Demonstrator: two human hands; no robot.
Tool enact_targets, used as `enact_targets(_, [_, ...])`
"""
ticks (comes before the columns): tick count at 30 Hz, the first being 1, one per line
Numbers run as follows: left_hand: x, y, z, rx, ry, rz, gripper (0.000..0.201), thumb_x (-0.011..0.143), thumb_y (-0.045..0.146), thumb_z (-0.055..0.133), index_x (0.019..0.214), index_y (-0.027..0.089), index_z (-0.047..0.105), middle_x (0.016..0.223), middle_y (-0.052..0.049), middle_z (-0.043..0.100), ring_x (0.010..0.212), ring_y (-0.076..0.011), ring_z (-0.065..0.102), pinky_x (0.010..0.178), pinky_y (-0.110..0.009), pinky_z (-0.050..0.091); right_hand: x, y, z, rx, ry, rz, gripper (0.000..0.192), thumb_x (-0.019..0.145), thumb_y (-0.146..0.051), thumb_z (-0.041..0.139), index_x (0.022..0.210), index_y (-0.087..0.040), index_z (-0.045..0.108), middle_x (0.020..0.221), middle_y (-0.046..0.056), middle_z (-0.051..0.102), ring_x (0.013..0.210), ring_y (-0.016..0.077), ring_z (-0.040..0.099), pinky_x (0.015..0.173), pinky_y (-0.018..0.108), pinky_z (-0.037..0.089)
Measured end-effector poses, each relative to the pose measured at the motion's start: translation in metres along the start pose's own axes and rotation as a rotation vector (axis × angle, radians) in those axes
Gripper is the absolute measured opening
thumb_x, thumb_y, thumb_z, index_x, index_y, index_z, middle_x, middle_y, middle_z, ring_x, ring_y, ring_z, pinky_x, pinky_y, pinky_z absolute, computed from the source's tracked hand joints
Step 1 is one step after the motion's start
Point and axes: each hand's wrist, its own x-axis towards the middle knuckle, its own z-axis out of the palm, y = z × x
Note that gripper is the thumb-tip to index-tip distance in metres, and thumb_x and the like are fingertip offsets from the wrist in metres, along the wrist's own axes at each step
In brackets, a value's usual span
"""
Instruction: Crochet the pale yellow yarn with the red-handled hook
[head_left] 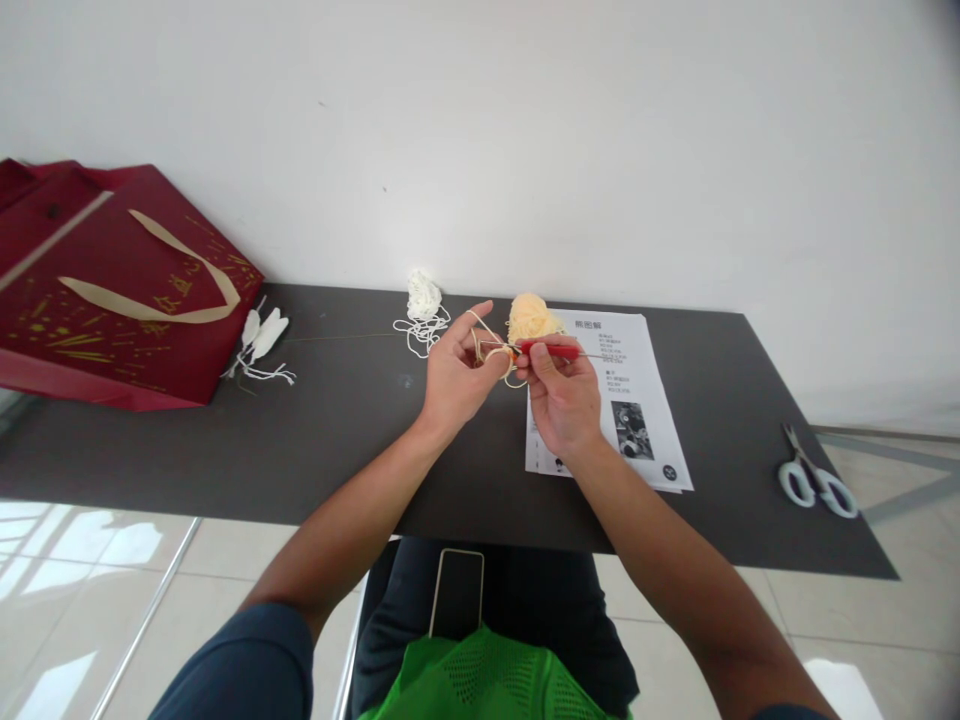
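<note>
My left hand (455,372) holds a strand of cream yarn (491,345) looped over its fingers, index finger raised. My right hand (564,397) grips a red-handled crochet hook (553,348), its tip meeting the yarn between the two hands. Both hands hover just above the dark table (337,440). A ball of cream yarn (531,316) lies right behind them, beside a printed instruction sheet (630,395) under my right hand.
A white yarn tangle (422,305) lies further back. A dark red gift bag (112,285) lies at the left with white tassels (262,345) beside it. White-handled scissors (814,480) rest near the right edge. A phone (457,592) sits on my lap.
</note>
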Motion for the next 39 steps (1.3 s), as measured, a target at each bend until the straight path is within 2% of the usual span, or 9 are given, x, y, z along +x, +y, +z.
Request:
enact_targets(8, [-0.0001, 0.0005, 0.0009, 0.048, 0.038, 0.098, 0.054, 0.071, 0.013, 0.072, 0.124, 0.021, 0.063, 0.076, 0.005, 0.062, 0.065, -0.0089, 0.056, 0.060, -0.023, 0.046, -0.0009, -0.0043, 0.0004, -0.015, 0.014, -0.050, 0.018, 0.081, -0.028, 0.083, 0.087, -0.025, 0.066, 0.086, -0.004, 0.076, 0.067, 0.0073, 0.065, 0.059, 0.019, 0.055])
enact_targets(17, [-0.0001, 0.0026, 0.0010, 0.062, 0.081, 0.105, 0.053, 0.069, 0.011, 0.071, 0.120, 0.022, 0.065, 0.073, 0.007, 0.057, 0.061, -0.0076, 0.050, 0.057, -0.022, 0.042, 0.0000, -0.0083, -0.0029, -0.070, -0.004, -0.205, 0.019, 0.080, -0.027, 0.082, 0.084, -0.024, 0.063, 0.086, -0.004, 0.073, 0.060, 0.0068, 0.059, 0.057, 0.023, 0.050])
enact_targets(24, [-0.0006, 0.0039, 0.0005, 0.045, 0.087, 0.098, 0.049, 0.069, 0.013, 0.072, 0.117, 0.023, 0.067, 0.074, 0.006, 0.058, 0.063, -0.0088, 0.052, 0.058, -0.024, 0.043, 0.0004, -0.0080, -0.0043, -0.095, -0.025, -0.268, 0.015, 0.084, -0.024, 0.079, 0.086, -0.025, 0.064, 0.087, -0.002, 0.073, 0.060, 0.0074, 0.059, 0.057, 0.024, 0.048])
enact_targets(30, [-0.0008, 0.0030, -0.0003, 0.031, 0.091, 0.108, 0.049, 0.069, 0.012, 0.073, 0.117, 0.024, 0.068, 0.074, 0.006, 0.059, 0.065, -0.0098, 0.054, 0.060, -0.024, 0.044, -0.0003, -0.0057, -0.0063, -0.175, 0.008, -0.301, 0.018, 0.084, -0.029, 0.080, 0.087, -0.026, 0.062, 0.088, -0.003, 0.072, 0.060, 0.0079, 0.059, 0.057, 0.026, 0.051])
enact_targets(39, [-0.0003, -0.0010, -0.0031, 0.016, 0.092, 0.130, 0.049, 0.070, 0.014, 0.075, 0.117, 0.023, 0.068, 0.075, 0.005, 0.061, 0.068, -0.0108, 0.057, 0.063, -0.025, 0.047, -0.0039, -0.0059, -0.0048, -0.221, -0.008, -0.390, 0.015, 0.084, -0.022, 0.078, 0.088, -0.027, 0.064, 0.090, -0.002, 0.074, 0.060, 0.0092, 0.062, 0.057, 0.027, 0.053])
